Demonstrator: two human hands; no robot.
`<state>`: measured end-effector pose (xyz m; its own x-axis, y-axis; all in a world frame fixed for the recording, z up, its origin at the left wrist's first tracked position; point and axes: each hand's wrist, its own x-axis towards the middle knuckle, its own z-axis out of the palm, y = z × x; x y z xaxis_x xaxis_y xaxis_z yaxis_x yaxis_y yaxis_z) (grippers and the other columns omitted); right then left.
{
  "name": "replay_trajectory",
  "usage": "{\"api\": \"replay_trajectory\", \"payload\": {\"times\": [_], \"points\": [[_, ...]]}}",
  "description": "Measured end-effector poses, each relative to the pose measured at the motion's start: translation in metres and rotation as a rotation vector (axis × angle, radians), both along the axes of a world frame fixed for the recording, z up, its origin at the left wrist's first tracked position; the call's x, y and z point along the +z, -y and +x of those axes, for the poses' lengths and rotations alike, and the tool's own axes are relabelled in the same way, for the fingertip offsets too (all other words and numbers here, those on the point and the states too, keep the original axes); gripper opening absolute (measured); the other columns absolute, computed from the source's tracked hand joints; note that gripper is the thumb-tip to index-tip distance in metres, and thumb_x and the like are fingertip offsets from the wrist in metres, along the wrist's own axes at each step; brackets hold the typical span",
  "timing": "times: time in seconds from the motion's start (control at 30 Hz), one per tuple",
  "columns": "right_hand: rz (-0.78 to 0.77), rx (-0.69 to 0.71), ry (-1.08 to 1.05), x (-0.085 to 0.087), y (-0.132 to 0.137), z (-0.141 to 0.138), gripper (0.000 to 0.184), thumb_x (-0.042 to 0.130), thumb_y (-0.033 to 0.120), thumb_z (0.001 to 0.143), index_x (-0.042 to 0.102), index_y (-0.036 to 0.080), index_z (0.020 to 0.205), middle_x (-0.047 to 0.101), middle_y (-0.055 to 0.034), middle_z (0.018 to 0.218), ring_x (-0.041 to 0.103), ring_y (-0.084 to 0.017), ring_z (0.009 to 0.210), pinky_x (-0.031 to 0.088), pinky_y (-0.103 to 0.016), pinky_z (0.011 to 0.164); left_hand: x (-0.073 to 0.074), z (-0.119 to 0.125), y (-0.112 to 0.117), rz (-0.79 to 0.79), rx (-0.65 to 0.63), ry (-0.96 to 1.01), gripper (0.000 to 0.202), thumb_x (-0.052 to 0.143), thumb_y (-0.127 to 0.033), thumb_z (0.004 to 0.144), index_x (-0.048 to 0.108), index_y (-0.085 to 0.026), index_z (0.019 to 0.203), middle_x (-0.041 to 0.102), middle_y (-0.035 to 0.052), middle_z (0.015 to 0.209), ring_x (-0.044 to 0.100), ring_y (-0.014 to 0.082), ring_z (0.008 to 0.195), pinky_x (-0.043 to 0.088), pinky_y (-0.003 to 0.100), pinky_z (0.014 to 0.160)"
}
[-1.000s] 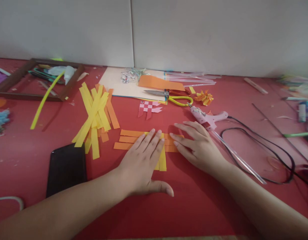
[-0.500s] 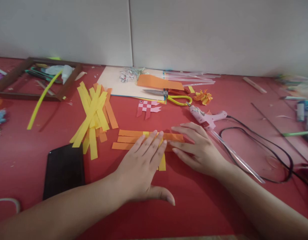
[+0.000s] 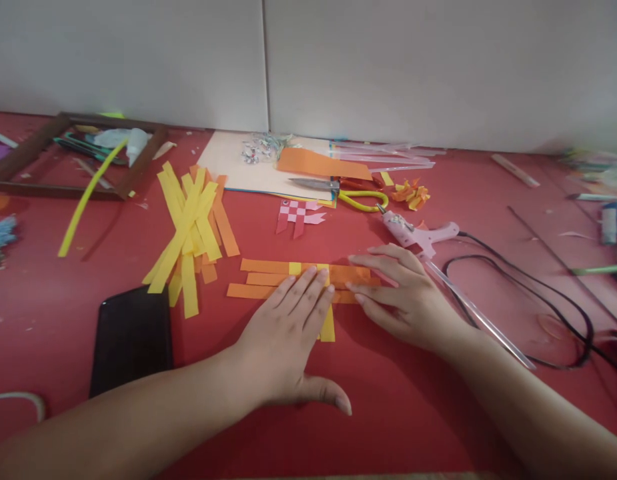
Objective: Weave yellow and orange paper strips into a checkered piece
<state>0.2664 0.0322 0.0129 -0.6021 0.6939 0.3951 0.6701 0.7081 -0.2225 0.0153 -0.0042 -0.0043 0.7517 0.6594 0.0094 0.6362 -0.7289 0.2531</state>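
I am pressing my left hand flat, fingers spread, on the orange strips lying mid-table, while my right hand, also open, is touching their right end. The wooden frame at far left is holding a white bottle. A glue gun is lying just beyond my right hand, and a phone is lying beside my left forearm.
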Motion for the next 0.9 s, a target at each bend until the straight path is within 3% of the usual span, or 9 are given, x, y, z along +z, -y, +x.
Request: {"api": "replay_trajectory", "payload": {"times": [0.27,0.67,0.9], "points": [[0.004,-0.013,0.034,0.007,0.0,0.004,0.018,0.059,0.019,0.086,0.077,0.025,0.086,0.068,-0.0064,0.12,0.054,-0.03,0.114,0.051,-0.051,0.094,0.0,0.001,0.0,-0.009,0.001,0.005,0.117,0.011,-0.09,0.077,0.016,-0.002,0.153,0.004,0.0202,0.161,0.0,0.034,0.15,0.004,0.048,0.122],[-0.035,-0.023,0.027,0.014,-0.001,0.008,0.019,0.058,0.02,0.088,0.076,0.026,0.086,0.07,-0.0069,0.114,0.058,-0.029,0.111,0.054,-0.049,0.091,0.003,0.001,0.0,-0.024,0.004,-0.01,0.117,0.011,-0.09,0.077,0.016,-0.001,0.153,0.004,0.0198,0.161,-0.002,0.0338,0.15,0.003,0.048,0.122],[0.026,-0.02,-0.037,0.012,0.007,-0.003,0.017,0.058,0.016,0.084,0.073,0.022,0.089,0.07,-0.0087,0.108,0.062,-0.026,0.101,0.054,-0.046,0.088,0.0,0.001,-0.001,-0.007,-0.003,-0.006,0.117,0.012,-0.09,0.077,0.017,-0.001,0.153,0.003,0.0201,0.161,-0.003,0.034,0.15,0.001,0.047,0.122]]}}
